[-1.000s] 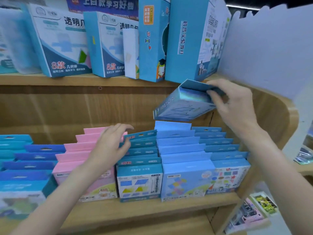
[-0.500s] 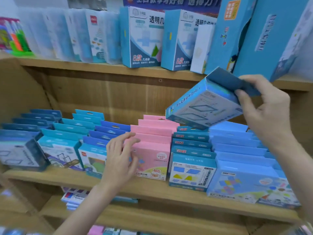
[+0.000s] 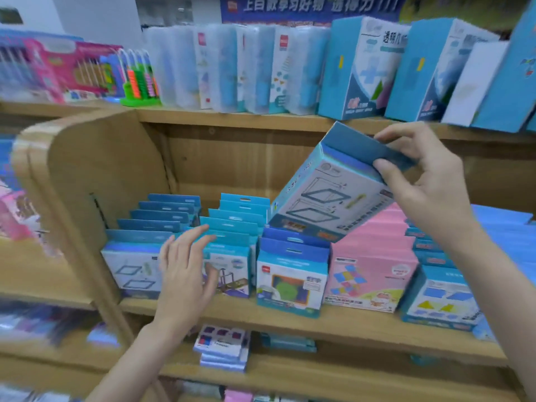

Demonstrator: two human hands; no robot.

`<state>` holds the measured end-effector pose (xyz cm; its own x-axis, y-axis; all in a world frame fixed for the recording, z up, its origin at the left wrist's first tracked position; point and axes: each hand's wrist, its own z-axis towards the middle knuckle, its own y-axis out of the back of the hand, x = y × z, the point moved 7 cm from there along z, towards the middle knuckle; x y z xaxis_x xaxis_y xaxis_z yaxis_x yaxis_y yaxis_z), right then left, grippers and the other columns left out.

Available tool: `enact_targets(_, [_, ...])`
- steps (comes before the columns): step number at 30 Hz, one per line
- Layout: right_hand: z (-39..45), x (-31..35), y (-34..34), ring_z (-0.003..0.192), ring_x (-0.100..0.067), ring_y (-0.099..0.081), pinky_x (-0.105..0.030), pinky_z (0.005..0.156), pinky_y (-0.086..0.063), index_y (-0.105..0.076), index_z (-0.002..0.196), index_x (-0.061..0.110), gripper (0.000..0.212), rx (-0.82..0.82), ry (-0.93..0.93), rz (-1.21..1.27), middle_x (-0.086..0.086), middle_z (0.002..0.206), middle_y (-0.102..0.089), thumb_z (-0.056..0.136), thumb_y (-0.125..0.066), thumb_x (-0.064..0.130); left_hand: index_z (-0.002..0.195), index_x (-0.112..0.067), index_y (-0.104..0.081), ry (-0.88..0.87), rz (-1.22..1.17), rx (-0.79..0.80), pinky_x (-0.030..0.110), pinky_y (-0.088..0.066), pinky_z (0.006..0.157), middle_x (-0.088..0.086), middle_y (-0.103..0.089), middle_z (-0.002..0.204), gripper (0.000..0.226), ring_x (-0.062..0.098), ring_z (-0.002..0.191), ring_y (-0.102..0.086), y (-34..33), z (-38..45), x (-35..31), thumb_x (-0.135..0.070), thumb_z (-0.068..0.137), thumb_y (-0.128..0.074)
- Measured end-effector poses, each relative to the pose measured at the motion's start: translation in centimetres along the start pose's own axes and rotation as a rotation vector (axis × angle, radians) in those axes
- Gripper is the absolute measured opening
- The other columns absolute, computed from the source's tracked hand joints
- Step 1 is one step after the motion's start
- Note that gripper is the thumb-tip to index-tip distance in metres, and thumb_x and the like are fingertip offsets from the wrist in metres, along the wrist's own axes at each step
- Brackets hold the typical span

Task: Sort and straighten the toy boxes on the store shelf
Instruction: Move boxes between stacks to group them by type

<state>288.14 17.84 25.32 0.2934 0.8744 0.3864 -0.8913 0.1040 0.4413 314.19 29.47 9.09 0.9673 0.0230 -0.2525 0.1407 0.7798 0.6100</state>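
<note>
**Misplaced Box Carried Toward Its Matching Row**

Head view. The right hand [image 3: 432,192] holds one toy box [image 3: 333,198] in the air above the middle shelf [image 3: 333,323]. Thumb and fingers [image 3: 385,172] pinch the dark-blue hanger flap at the box's top end, so the box hangs tilted with its printed face — two outlined parallelograms — turned toward the camera. Its lower corner hovers just above the pink row [image 3: 374,256] and the neighbouring blue row [image 3: 290,271]; contact with either cannot be confirmed. Holding by the flap likely keeps the box body free for insertion into a tight row.

The left hand [image 3: 185,274] is released, fingers straight and spread, grasping nothing. It sits in front of the teal row [image 3: 232,242], fingertips at the hanger tabs; actual contact cannot be determined.

The leftmost row [image 3: 136,265], beside the wooden divider [image 3: 87,175], carries the same parallelogram print as the carried box. This is judged to be the destination, with the left hand positioned to steady the rows nearby.

The carried box is well apart from the left hand and entirely within the right-hand pinch. The upper shelf [image 3: 232,117] carries clear cases [image 3: 232,68] and tall blue boxes [image 3: 356,71], several leaning — not yet straightened.
</note>
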Motion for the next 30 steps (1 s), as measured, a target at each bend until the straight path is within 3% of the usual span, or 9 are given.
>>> enact_targets(4, [1.2,4.1,-5.7,0.084,-0.005,-0.055,-0.013,0.073,-0.039,-0.055,0.102,0.008,0.018,-0.078,0.014,-0.046,0.012,0.090,-0.057,0.084,-0.055,0.004,0.122,-0.008,-0.044,0.051,0.082,0.056,0.041,-0.013,0.109,0.013,-0.045,0.132,0.046,0.028,0.125,-0.034,3.0,-0.2,6.6,-0.022,0.079,-0.037])
enact_targets(8, [4.4,6.3,-12.7,0.085,-0.024,-0.061,-0.033,0.073,-0.045,-0.058,0.103,0.008,0.019,-0.114,0.060,-0.180,-0.007,0.092,-0.067,0.084,-0.054,0.006,0.128,-0.005,-0.040,0.038,0.103,0.137,0.037,-0.013,0.110,0.016,-0.043,0.135,0.052,0.028,0.128,-0.032,3.8,0.2,11.2,-0.022,0.079,-0.039])
enact_targets(10, [6.6,6.7,-17.0,0.085,-0.030,-0.063,-0.036,0.070,-0.046,-0.057,0.105,0.010,0.021,-0.054,0.091,-0.250,-0.010,0.093,-0.069,0.085,-0.052,0.009,0.131,-0.004,-0.037,0.026,0.110,0.201,0.039,-0.022,0.109,0.017,-0.042,0.137,0.057,0.028,0.128,-0.033,3.4,0.4,12.9,-0.016,0.079,-0.054])
enact_targets(12, [8.3,6.7,-21.6,0.082,-0.033,-0.062,-0.038,0.067,-0.047,-0.055,0.108,0.011,0.022,0.055,0.116,-0.304,-0.011,0.091,-0.069,0.086,-0.051,0.008,0.133,-0.005,-0.037,0.021,0.122,0.286,0.042,-0.028,0.106,0.016,-0.043,0.137,0.069,0.029,0.126,-0.038,2.6,0.5,13.7,-0.011,0.073,-0.070])
enact_targets(15, [9.9,5.2,-29.2,0.079,-0.036,-0.060,-0.040,0.064,-0.048,-0.049,0.110,0.013,0.025,0.306,0.068,-0.404,-0.014,0.090,-0.067,0.087,-0.047,0.004,0.133,-0.007,-0.034,-0.038,0.193,0.360,0.045,-0.030,0.105,0.015,-0.048,0.133,0.077,0.029,0.126,-0.041,2.1,0.2,14.0,-0.017,0.069,-0.075])
enact_targets(18, [9.8,2.3,-36.1,0.092,-0.035,-0.058,-0.045,0.077,-0.051,-0.050,0.107,0.013,0.024,0.666,-0.082,-0.350,-0.016,0.105,-0.062,0.087,-0.047,0.002,0.135,-0.008,-0.032,-0.043,0.201,0.364,0.046,-0.030,0.106,0.013,-0.046,0.136,0.080,0.026,0.130,-0.036,2.3,-0.1,14.3,-0.019,0.068,-0.076])
enact_targets(22, [7.2,-0.1,-40.7,0.109,-0.028,-0.052,-0.037,0.092,-0.045,-0.056,0.111,0.008,0.027,0.997,-0.248,-0.175,-0.015,0.121,-0.055,0.090,-0.041,0.000,0.138,-0.011,-0.029,-0.023,0.088,0.324,0.034,-0.010,0.115,0.009,-0.037,0.144,0.072,0.018,0.136,-0.022,3.1,-0.3,14.2,-0.019,0.077,-0.066])
enact_targets(25, [7.2,-0.2,-38.8,0.118,-0.026,-0.049,-0.032,0.097,-0.039,-0.053,0.118,0.011,0.028,0.888,-0.297,-0.071,-0.012,0.127,-0.054,0.094,-0.039,0.007,0.135,-0.013,-0.032,-0.031,0.001,0.264,0.028,-0.004,0.114,0.004,-0.035,0.143,0.057,0.015,0.135,-0.024,4.0,0.0,13.7,-0.025,0.081,-0.046])
enact_targets(30, [5.2,0.5,-27.7,0.108,-0.015,-0.055,-0.026,0.095,-0.041,-0.056,0.114,0.012,0.023,0.540,-0.370,0.071,-0.004,0.115,-0.061,0.093,-0.046,0.010,0.126,-0.017,-0.038,-0.027,-0.086,0.142,0.035,-0.017,0.111,0.002,-0.042,0.134,0.045,0.017,0.125,-0.036,4.6,1.4,11.0,-0.024,0.082,-0.040])
